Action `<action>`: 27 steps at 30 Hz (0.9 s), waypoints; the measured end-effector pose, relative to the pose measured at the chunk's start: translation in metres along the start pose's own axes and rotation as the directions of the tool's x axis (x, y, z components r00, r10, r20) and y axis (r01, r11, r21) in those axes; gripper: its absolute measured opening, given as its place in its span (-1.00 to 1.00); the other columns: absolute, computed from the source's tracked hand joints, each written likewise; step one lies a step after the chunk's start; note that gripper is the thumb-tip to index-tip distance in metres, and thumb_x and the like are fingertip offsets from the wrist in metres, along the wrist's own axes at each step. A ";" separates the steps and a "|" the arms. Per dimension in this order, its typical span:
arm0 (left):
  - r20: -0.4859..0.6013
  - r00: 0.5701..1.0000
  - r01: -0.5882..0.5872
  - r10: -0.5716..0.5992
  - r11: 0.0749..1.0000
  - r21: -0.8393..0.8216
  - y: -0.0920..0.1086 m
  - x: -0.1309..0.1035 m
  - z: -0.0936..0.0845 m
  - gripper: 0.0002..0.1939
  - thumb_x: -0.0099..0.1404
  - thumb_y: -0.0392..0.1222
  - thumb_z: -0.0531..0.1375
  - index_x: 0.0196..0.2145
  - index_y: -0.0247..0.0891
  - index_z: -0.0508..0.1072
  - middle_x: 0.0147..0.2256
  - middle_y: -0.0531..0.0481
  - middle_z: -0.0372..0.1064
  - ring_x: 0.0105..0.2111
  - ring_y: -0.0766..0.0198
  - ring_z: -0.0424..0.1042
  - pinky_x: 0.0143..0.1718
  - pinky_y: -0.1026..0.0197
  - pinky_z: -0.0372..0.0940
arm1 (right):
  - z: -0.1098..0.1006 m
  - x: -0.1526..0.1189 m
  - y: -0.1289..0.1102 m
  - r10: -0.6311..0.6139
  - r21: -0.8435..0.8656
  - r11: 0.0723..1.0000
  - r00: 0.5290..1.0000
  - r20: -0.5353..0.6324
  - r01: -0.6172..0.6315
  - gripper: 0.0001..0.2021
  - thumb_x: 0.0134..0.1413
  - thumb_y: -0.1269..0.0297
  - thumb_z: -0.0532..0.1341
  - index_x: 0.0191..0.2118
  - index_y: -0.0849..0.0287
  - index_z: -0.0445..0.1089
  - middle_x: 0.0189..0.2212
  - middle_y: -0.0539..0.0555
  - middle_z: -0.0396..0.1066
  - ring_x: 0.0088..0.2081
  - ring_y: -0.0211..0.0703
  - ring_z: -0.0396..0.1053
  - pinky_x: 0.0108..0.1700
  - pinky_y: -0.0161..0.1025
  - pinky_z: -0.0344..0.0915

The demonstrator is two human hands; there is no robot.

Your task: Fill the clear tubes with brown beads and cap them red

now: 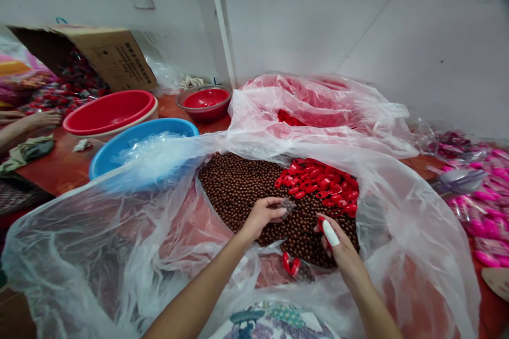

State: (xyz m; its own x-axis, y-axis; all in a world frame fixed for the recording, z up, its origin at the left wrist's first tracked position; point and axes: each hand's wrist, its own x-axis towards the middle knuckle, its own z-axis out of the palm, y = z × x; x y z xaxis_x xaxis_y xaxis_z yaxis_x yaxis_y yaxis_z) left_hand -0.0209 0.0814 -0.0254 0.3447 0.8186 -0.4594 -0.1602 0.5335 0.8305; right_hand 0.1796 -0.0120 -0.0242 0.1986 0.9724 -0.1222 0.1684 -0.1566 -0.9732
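Small round brown balls (238,185) fill an opened clear plastic bag (135,238) in front of me. Red plastic pieces (318,180) lie heaped on the balls at the back right. My left hand (264,215) pinches a small clear plastic packet (288,205) over the balls. To its right, my right hand (334,235), with a white wrap on one finger, closes on a small red piece (321,221). Two curved red pieces (291,265) rest on the plastic near the front edge.
At left stand a blue basin (99,156), a red basin (109,111) and a cardboard box (115,61). Another person's hand (43,119) is at far left. Behind is a bag of red pieces (326,100); pink packets (493,201) lie at right.
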 end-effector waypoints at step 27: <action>0.167 0.986 0.045 -0.017 0.985 -0.167 0.002 -0.052 0.014 -0.54 -0.12 -0.40 0.33 -0.17 -0.31 0.47 -0.24 -0.09 0.44 -0.30 0.26 0.40 -0.23 0.18 0.33 | 0.020 0.010 -0.038 -0.137 0.024 0.991 0.977 0.164 0.135 -0.64 0.02 0.16 0.17 -0.02 0.05 0.35 -0.01 0.07 0.36 0.03 -0.04 0.27 0.13 0.00 0.10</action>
State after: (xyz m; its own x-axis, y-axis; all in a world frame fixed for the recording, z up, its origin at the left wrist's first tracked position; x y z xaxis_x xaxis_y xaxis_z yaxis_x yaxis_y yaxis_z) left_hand -0.0264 0.0365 0.0046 0.4966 0.7625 -0.4148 -0.2968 0.5982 0.7443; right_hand 0.1560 0.0068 0.0072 0.0130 0.9998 -0.0182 0.1708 -0.0202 -0.9851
